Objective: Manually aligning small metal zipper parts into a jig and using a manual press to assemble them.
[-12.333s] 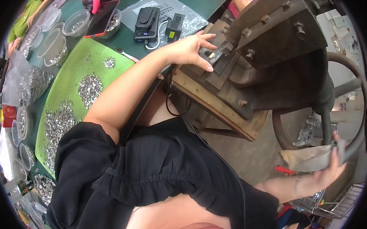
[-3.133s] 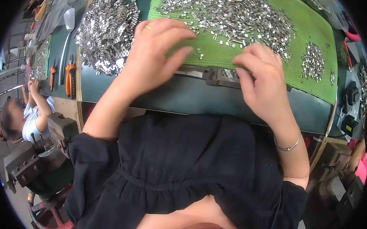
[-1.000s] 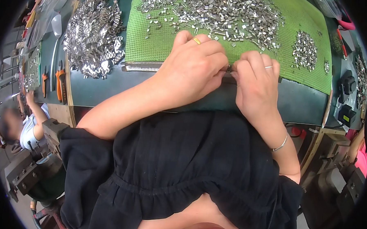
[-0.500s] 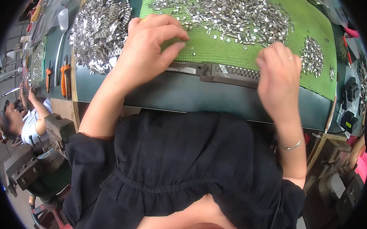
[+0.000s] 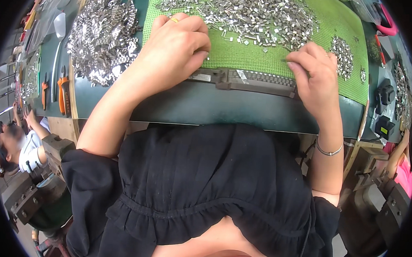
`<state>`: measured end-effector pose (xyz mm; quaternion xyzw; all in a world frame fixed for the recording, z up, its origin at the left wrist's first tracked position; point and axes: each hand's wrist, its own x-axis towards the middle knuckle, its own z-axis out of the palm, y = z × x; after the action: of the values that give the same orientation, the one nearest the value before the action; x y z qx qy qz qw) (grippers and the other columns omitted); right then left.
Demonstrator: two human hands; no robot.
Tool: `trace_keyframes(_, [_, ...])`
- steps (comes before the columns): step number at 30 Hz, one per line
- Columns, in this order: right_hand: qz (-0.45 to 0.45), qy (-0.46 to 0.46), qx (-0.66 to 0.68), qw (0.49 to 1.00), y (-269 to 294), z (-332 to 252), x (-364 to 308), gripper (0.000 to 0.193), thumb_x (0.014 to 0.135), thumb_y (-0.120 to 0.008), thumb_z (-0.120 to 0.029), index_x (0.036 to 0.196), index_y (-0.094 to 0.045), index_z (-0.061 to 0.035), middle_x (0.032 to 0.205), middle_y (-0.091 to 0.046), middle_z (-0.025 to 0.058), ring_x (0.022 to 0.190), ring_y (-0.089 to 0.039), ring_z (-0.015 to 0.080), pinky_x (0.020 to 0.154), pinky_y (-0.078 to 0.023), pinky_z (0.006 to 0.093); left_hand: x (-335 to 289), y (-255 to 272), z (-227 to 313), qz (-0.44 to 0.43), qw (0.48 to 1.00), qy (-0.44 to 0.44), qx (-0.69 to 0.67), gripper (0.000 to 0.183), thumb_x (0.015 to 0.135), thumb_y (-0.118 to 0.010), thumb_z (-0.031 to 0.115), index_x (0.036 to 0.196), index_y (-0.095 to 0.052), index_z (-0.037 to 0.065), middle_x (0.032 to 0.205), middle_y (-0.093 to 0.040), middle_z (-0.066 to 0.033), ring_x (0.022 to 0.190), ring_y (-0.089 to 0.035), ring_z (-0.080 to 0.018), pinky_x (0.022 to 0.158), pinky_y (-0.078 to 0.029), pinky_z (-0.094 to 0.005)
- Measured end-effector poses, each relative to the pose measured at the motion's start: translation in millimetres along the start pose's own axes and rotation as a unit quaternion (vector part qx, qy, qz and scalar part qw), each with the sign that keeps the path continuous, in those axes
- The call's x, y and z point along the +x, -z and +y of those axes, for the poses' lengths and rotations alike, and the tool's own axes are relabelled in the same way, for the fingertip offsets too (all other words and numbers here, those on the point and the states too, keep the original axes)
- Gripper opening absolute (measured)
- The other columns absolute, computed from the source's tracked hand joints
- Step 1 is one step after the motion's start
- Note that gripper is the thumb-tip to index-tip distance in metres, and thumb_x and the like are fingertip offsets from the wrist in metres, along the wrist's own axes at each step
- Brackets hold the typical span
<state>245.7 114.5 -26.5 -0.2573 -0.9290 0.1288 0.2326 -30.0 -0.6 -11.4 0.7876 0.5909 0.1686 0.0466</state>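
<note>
My left hand [image 5: 179, 47] is closed over the left part of the green mat [image 5: 246, 57]. Its thumb and fingers come together beside a small bright metal piece [image 5: 207, 58]; what they hold, if anything, is hidden. Over the right of the mat, my right hand [image 5: 316, 71] pinches a small thin metal piece [image 5: 284, 60] between thumb and forefinger. Between the hands, along the mat's near edge, lies a long dark metal fixture [image 5: 258, 85] with a row of small metal links [image 5: 272, 79] in its slot. My left wrist hides the fixture's left end.
Loose small metal pieces [image 5: 266, 21] cover the mat's far side, with a smaller heap [image 5: 341, 58] at right. A large pile of metal link strips [image 5: 104, 37] lies left. Orange-handled pliers [image 5: 63, 90] lie farther left. Bench vises [image 5: 28, 196] flank me; other people sit at both sides.
My left thumb has closed toward the fingers. My right hand has lifted off the fixture's right end, uncovering it, and now shows a thin piece in its pinch. The whole view has shifted slightly.
</note>
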Motion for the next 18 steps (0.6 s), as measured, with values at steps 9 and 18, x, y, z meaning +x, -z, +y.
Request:
trace_keyframes(9, [-0.018, 0.023, -0.04, 0.999, -9, -3, 9, 0.008, 0.08, -0.063, 0.0, 0.08, -0.058, -0.0073, 0.081, -0.055, 0.0056, 0.081, -0.055, 0.0265, 0.075, -0.034, 0.0401, 18, -14, 57, 0.041, 0.993, -0.019, -0.111, 0.015, 0.081, -0.067, 0.004, 0.092, -0.058, 0.007, 0.097, -0.06, -0.0064, 0.097, -0.057, -0.029, 0.087, -0.039, -0.0396])
trace_keyframes(18, [0.016, -0.007, 0.052, 0.999, -20, -38, -20, 0.014, 0.077, -0.06, 0.002, 0.089, -0.055, -0.0037, 0.094, -0.055, 0.0113, 0.089, -0.054, 0.0305, 0.08, -0.04, 0.0399, 25, -43, 67, 0.033, 0.995, -0.043, -0.079, 0.019, 0.076, -0.071, 0.003, 0.089, -0.059, 0.009, 0.093, -0.06, -0.0038, 0.091, -0.055, -0.0251, 0.083, -0.037, -0.0393])
